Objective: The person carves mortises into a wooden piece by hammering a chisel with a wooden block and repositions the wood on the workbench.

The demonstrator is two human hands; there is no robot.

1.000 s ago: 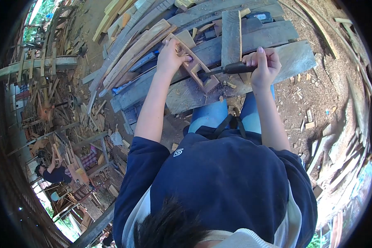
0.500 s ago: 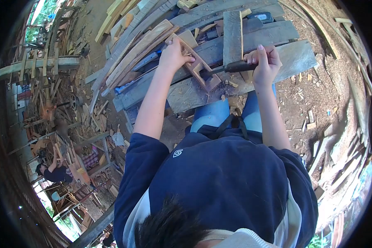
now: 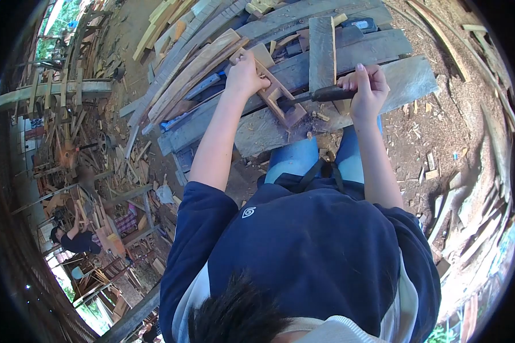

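Observation:
My left hand [image 3: 247,77] is closed around the upper part of a reddish-brown wooden piece [image 3: 293,116] that has recesses cut into it. The piece lies slantwise on the grey planks of the bench. In my right hand [image 3: 368,94] is a chisel [image 3: 331,94] with a thick dark handle, gripped at its rear end. Its dark blade points left and reaches into the recess at the lower end of the piece; the tip is hard to make out. Beside the handle, an upright-looking board [image 3: 321,51] lies across the planks.
Long wooden strips [image 3: 197,74] are stacked on the bench's left side. A dark object with a pale label [image 3: 363,24] rests at the far right. Wood chips and offcuts [image 3: 431,174] litter the ground. Another person [image 3: 77,240] sits among timber at the far left.
The chisel and the wooden piece hold almost the same place. My left hand's fingers have curled in slightly more, and the left forearm has shifted a little to the right.

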